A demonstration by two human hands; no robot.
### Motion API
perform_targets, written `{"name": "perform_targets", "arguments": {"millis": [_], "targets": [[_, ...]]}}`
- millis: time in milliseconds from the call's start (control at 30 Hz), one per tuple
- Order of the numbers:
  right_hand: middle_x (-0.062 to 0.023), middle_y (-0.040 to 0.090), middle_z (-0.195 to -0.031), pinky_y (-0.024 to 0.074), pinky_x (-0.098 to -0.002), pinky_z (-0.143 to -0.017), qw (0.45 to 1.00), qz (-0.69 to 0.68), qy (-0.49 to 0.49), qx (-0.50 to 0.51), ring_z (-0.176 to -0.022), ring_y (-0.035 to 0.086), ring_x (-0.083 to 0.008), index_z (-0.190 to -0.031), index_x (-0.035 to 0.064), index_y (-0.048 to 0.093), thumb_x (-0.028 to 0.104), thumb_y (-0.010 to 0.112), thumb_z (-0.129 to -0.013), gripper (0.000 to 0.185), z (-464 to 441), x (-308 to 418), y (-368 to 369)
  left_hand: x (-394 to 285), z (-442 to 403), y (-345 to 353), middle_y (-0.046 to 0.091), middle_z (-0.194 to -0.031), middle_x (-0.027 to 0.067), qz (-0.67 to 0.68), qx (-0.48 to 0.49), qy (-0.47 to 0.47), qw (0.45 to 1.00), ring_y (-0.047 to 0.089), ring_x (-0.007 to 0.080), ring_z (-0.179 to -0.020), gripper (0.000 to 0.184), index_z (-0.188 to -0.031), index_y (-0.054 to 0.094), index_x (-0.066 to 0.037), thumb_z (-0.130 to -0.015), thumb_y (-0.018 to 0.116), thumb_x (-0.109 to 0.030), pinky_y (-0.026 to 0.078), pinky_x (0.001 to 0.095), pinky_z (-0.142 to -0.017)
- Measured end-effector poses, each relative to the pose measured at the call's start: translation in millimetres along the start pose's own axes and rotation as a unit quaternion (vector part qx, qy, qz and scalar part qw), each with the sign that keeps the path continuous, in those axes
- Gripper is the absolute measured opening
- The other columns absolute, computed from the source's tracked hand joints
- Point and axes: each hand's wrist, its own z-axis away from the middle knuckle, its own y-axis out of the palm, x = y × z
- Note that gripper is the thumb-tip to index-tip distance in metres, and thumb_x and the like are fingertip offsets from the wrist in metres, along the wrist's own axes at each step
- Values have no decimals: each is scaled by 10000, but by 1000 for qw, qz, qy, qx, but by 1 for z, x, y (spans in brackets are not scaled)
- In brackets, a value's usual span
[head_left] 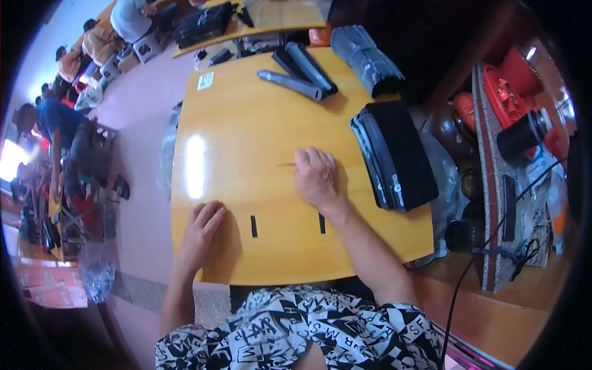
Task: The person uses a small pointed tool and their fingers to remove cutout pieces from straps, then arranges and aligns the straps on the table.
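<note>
My right hand (317, 176) is closed above the middle of the yellow wooden table (246, 123). From its fist a thin, dark, pointed tool (287, 164) sticks out to the left; its handle is hidden by the fingers. Near the table's left front edge rests my left hand (203, 228), fingers slightly bent and apart, with nothing visible in it. Between the hands and my body, two short black strips (253, 226) mark the tabletop. Right of my right hand lies a stack of folded black and dark grey cloth (398, 154).
Rolled dark grey fabric pieces (302, 71) and a folded grey bundle (367, 58) lie at the table's far side. A white printed label (205, 81) is at far left. On the right stands a cluttered shelf (487, 185) with a black cable (472, 262). Other people sit at far left.
</note>
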Motion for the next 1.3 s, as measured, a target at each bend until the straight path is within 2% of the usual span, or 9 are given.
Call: {"name": "perform_targets", "arguments": {"millis": [300, 367, 533, 633, 767, 867, 1000, 1133, 1300], "targets": [[-110, 492, -682, 382, -415, -587, 993, -94, -8, -77, -632, 506, -301, -686, 58, 453, 52, 527, -674, 76, 2, 1, 1, -21, -125, 0, 572, -1017, 161, 248, -122, -10, 961, 569, 315, -899, 350, -1104, 518, 5, -758, 569, 26, 491, 355, -734], [-110, 489, -685, 392, -417, -599, 983, -136, -14, -119, -636, 503, -307, -706, 51, 464, 61, 551, -675, 92, 0, 3, -7, -19, -171, 29, 589, -930, 158, 522, -85, -137, 838, 607, 264, -793, 365, -1155, 457, 20, -811, 563, -44, 512, 292, -656], [-116, 486, -709, 411, -416, -639, 968, -171, 10, -183, -681, 505, -317, -799, 37, 500, 110, 575, -713, 135, -2, 1, -13, -21, -274, 73, 570, -797, 197, 710, -2, -362, 604, 627, 286, -601, 419, -1063, 415, 28, -840, 595, -277, 527, 344, -476], [-122, 492, -732, 407, -418, -647, 972, -169, 11, -162, -706, 507, -315, -838, 31, 499, 114, 577, -720, 163, 1, -3, -6, -36, -307, 77, 572, -676, 202, 640, -45, -372, 671, 587, 292, -486, 470, -994, 418, 31, -857, 539, -403, 488, 348, -415], [-134, 538, -749, 430, -408, -648, 970, -169, 0, -174, -704, 536, -318, -879, 0, 537, 71, 579, -705, 193, 1, -3, -5, -41, -320, 90, 554, -631, 156, 621, -116, -374, 679, 556, 258, -450, 366, -954, 489, 39, -790, 642, -250, 463, 349, -375], [-130, 537, -742, 431, -409, -643, 968, -167, 6, -186, -696, 536, -315, -880, 1, 543, 71, 579, -704, 192, 2, -4, -4, -3, -319, 121, 514, -647, 125, 698, -100, -374, 602, 539, 230, -460, 298, -797, 470, 40, -743, 682, -162, 501, 358, -379], [-129, 535, -748, 426, -408, -640, 970, -170, 42, -169, -696, 530, -319, -881, 6, 547, 83, 580, -707, 193, 1, 0, -5, -16, -265, 77, 456, -575, 58, 650, -119, -404, 632, 515, 190, -443, 255, -655, 500, 15, -735, 671, -156, 492, 337, -381], [-131, 536, -768, 417, -408, -647, 964, -202, 66, -160, -713, 525, -321, -890, 14, 545, 106, 587, -713, 204, 2, -3, -3, -34, -212, 61, 479, -510, 64, 552, -140, -354, 742, 489, 172, -371, 248, -703, 531, 42, -749, 632, -180, 436, 292, -358], [-136, 539, -768, 434, -380, -645, 963, -206, 83, -151, -718, 542, -291, -922, -7, 546, 80, 587, -729, 215, -2, 0, -6, -37, -197, 63, 548, -568, 100, 598, -192, -344, 698, 551, 183, -420, 265, -728, 551, 66, -745, 617, -190, 440, 293, -374]]}}
